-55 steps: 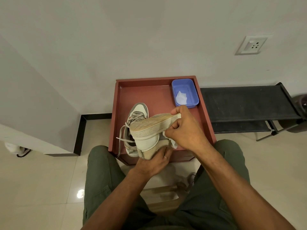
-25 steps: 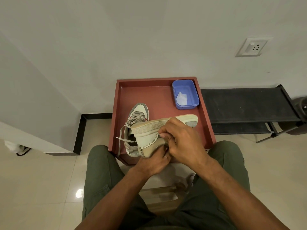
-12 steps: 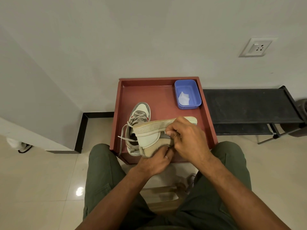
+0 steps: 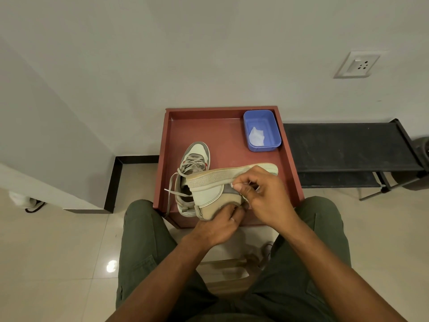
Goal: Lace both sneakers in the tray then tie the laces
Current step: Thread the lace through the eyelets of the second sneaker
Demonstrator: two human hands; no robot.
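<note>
Left hand (image 4: 219,225) grips the heel end of a sneaker (image 4: 216,191) tipped on its side w/ sole facing far, over the near edge of the red tray (image 4: 287,163), right hand (image 4: 264,196) pinching its upper, other sneaker (image 4: 193,159) laced on the tray's left.

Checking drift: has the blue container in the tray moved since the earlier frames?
No. The blue container sits in the same far right corner of the red tray; the small offset in the frame matches the camera's own shift.
</note>
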